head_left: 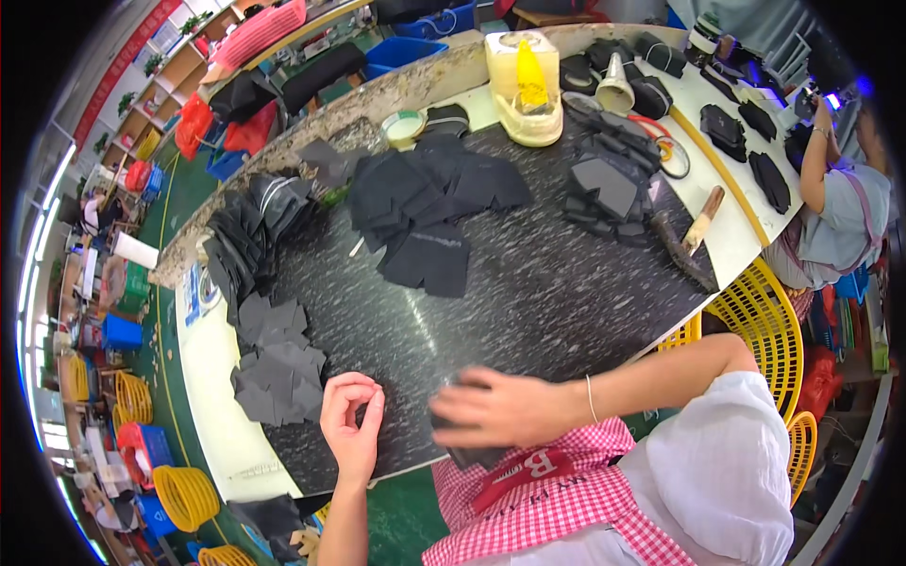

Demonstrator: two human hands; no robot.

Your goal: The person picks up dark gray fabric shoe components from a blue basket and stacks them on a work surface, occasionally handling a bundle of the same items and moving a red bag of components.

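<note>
A dark piece (478,457) sits at the bench's (528,311) near edge, partly beneath the blurred right hand (500,410), its grip unclear. The left hand (351,415) curls nearby, pinch unclear. Handling this piece seems underway; next calls for steady fingers.

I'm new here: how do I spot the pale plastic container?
Find the dark speckled mat on the worktable. Near its far edge, between two heaps of dark pieces, stands the container. Unlike them, it's bulky and cream-coloured, with something bright yellow in its opening.
</note>
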